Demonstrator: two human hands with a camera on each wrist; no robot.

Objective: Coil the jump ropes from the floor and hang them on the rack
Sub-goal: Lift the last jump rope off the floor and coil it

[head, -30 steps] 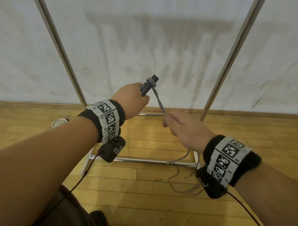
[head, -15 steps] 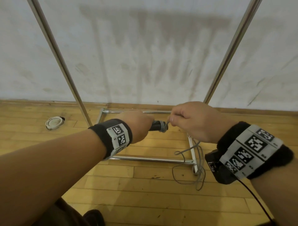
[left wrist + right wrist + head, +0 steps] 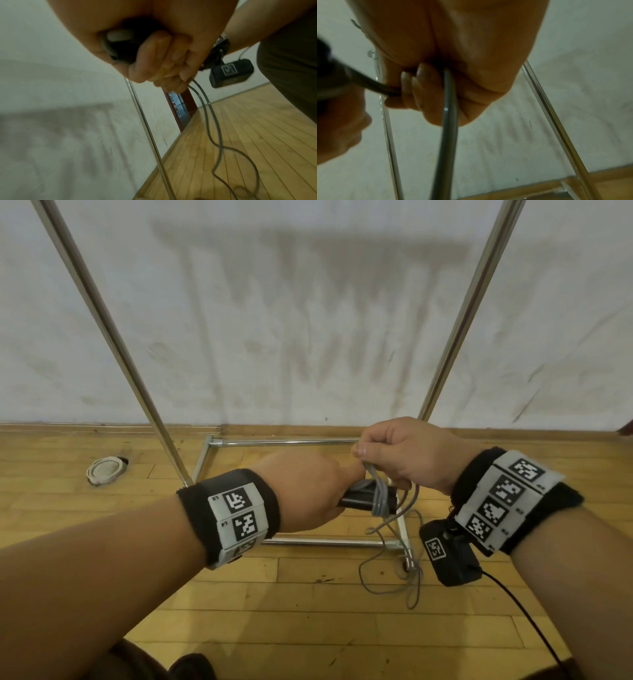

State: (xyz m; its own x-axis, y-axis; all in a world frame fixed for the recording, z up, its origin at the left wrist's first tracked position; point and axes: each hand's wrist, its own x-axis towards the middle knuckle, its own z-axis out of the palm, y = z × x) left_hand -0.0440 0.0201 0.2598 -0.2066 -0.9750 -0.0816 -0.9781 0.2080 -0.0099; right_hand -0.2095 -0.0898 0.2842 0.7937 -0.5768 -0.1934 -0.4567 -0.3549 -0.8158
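The left hand (image 3: 308, 491) is clenched around the black handles (image 3: 363, 498) of a jump rope (image 3: 379, 501), held in the air above the floor in front of the rack (image 3: 459, 313). The handles lie roughly level, their long axis running left to right, with the free end pointing toward the right hand (image 3: 407, 453). Several turns of grey cord are wound crosswise around that free end. The right hand, touching the left, pinches the cord between thumb and curled fingers just above the wound turns; in the right wrist view the cord (image 3: 447, 121) passes through its curled fingers (image 3: 412, 86) and runs down out of the grip. From the hands the loose remainder hangs down and lies in slack loops on the wooden floor (image 3: 308, 611), over the near right corner of the rack's base frame. The rack's two slanted metal uprights rise either side of the hands against the white wall (image 3: 291, 320), leaving open room between them. A second coiled white rope (image 3: 104, 469) lies on the floor near the wall, left of the rack's base. Both wrists wear bands printed with black-and-white square codes; no readable words can be made out.
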